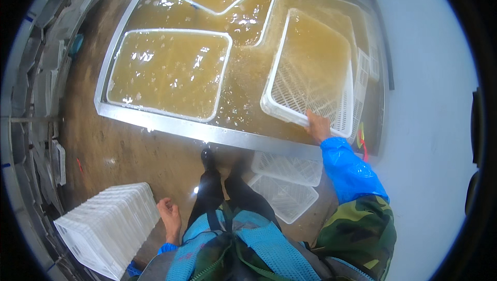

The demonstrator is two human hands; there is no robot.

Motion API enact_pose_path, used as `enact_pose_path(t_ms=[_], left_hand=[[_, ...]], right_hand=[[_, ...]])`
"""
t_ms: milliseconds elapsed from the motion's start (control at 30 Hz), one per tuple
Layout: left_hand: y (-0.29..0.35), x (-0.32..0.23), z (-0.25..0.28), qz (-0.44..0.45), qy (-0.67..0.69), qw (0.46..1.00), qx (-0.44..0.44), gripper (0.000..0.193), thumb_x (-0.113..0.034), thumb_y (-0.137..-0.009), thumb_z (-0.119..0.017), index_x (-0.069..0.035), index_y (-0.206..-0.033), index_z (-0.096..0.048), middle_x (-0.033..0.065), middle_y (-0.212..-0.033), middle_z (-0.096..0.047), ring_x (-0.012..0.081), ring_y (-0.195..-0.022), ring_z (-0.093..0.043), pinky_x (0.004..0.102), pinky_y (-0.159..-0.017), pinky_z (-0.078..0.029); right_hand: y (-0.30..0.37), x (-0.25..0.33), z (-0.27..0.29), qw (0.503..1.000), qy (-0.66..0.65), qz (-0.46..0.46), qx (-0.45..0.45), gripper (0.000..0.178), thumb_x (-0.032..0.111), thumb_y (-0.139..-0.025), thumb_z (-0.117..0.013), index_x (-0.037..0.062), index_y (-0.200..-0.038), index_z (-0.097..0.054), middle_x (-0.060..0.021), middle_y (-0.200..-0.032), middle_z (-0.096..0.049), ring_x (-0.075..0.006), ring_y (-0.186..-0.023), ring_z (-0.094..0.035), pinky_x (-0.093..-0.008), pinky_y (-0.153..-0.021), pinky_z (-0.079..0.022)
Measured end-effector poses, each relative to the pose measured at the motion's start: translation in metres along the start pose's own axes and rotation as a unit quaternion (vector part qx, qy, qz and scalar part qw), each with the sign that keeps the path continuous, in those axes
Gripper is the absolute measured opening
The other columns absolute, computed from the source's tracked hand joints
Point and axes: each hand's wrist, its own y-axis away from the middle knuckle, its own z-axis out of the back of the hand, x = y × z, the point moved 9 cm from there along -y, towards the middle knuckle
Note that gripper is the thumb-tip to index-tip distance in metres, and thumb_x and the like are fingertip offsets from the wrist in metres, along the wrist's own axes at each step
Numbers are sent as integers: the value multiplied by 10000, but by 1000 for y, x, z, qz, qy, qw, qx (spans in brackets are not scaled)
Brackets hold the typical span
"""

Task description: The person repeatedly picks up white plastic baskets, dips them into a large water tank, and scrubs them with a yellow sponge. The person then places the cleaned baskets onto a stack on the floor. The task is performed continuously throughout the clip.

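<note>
My right hand (318,126), below a blue plastic sleeve, grips the near rim of a white slotted plastic crate (296,87). That crate is tilted in cloudy yellow-brown water, its near end raised and its far end under the surface. More white crates (363,68) lie partly sunk beside and beneath it. My left hand (170,218) hangs low by my leg with loosely bent fingers and holds nothing. Closest to it is a nested stack of white crates (111,226) on the floor.
The water fills a wide metal tank (171,127) in front of me. White-rimmed crates (224,76) float at its left and back. Two flat white slotted trays (287,198) lie at my feet on the wet brown floor (124,159). A pale wall (429,99) borders the right.
</note>
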Motion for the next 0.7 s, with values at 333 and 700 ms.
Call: enact_pose_path(t_ms=[333,700], left_hand=[[6,27,17,16,7,1000,11,319,-29,-814,-530,3,-1131,-516,167,-1092,-486,287,-958,-561,379,-832,-479],[-41,37,38,-73,-38,997,11,294,-46,-803,-540,8,-1092,-521,173,-1042,-492,302,-905,-532,387,-813,-458]], right_hand=[[-68,-42,-99,997,28,41,-50,425,165,-738,-703,120,-1124,-529,-160,-953,-673,-402,-909,-630,-550,-718,-457],[-69,62,166,983,-62,-26,-170,458,233,-643,-740,92,-1063,-622,-200,-864,-685,-392,-817,-657,-476,-700,-514]])
